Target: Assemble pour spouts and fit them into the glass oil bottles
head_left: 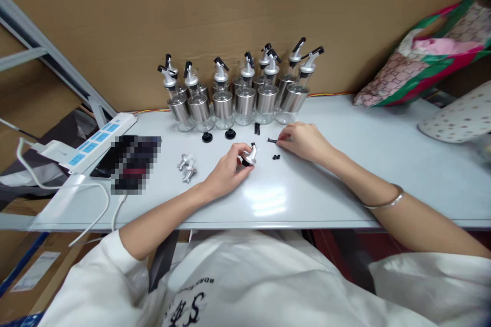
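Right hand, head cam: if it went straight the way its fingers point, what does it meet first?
The right hand pinches the thin black rod, so that comes first. Past it, probably the small black upright piece in front of the row of steel-sleeved glass bottles. Depth is unclear.

This looks like a small assembly workshop, not a home. A plain white worktop (345, 184) stands against a wall of brown cardboard sheets (230, 10). At its back edge many identical bottles (238, 97) with steel sleeves and pouring tops stand in rows. In front of them lie loose spouts (187, 166), round black caps (207, 137) and small black parts (276, 157). A power strip (95, 138) lies at the left, near a grey metal frame (46, 51). Cartons (34, 265) sit below the worktop.
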A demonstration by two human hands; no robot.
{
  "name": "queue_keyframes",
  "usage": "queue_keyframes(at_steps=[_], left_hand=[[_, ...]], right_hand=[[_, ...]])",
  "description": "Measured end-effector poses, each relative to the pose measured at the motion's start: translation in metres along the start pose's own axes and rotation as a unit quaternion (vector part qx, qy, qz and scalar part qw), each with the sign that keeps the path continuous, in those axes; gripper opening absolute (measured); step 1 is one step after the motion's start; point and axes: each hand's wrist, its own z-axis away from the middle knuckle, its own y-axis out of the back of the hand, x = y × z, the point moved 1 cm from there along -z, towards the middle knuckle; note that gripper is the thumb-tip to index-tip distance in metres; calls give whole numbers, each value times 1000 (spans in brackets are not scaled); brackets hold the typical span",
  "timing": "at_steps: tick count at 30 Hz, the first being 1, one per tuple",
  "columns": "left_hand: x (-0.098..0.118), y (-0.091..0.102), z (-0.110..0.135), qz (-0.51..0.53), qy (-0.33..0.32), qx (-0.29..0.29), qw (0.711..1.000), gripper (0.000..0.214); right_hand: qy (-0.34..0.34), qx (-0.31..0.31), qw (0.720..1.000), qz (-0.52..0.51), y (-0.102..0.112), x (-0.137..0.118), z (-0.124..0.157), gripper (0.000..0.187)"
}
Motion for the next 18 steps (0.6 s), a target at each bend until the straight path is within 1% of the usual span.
queue_keyframes(at_steps=[2, 4, 8, 11, 14, 18], left_hand=[[-1, -1, 0, 18, 7, -10, 1000, 42], [-2, -1, 0, 38, 7, -21, 999, 52], [-3, -2, 1, 66, 8, -25, 997, 64], [-4, -4, 1, 76, -2, -35, 997, 67], [-4, -4, 1, 83, -7, -34, 996, 72], [-5, -4, 1, 84, -4, -31, 996, 76]], right_hand=[[-19, -4, 998, -60, 4, -6, 2, 10], [-24, -2, 988, -151, 9, -16, 7, 10], [24, 38, 948, -314, 18, -41, 19, 18], [43, 36, 913, -404, 19, -53, 26, 27], [45, 24, 893, -447, 18, -56, 28, 33], [37, 51, 887, -457, 15, -53, 27, 32]])
